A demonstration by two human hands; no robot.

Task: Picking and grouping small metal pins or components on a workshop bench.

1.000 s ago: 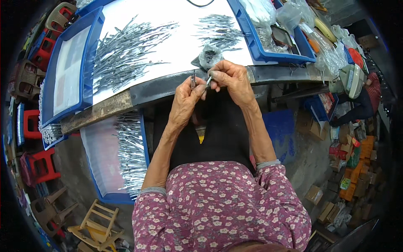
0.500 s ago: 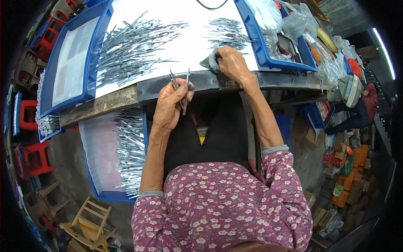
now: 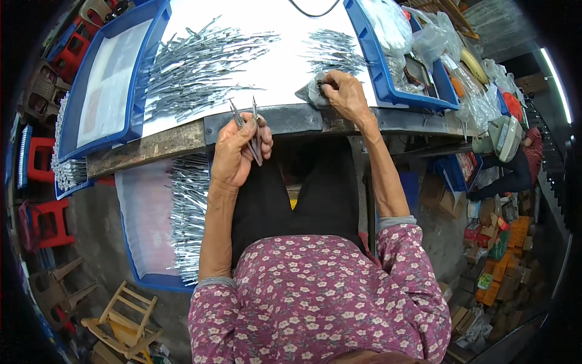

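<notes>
My left hand (image 3: 228,155) is closed around a few slender grey metal pieces (image 3: 254,145), just off the table's front edge. Two of their thin tips stick up past the fingers, apart from each other. At the table edge, my right hand (image 3: 347,100) has its thumb and fingers pinched together at the mouth of a small greyish plastic bag (image 3: 311,92). Something small and dark shows by these fingertips, too small to name. Beyond the left hand lies a large heap of similar thin metal pieces (image 3: 200,70); a smaller heap (image 3: 333,50) lies beyond the right hand.
A blue tray (image 3: 130,121) stands at the table's left, another blue tray (image 3: 418,100) with plastic bags at the right. Under the table's left side, a blue bin (image 3: 163,282) holds more metal pieces. A wooden folding stool (image 3: 124,321) stands at lower left. Another person (image 3: 532,161) is at far right.
My left hand has shifted slightly left and down with the metal pieces. The fingers of my right hand have moved a little right, still at the small bag.
</notes>
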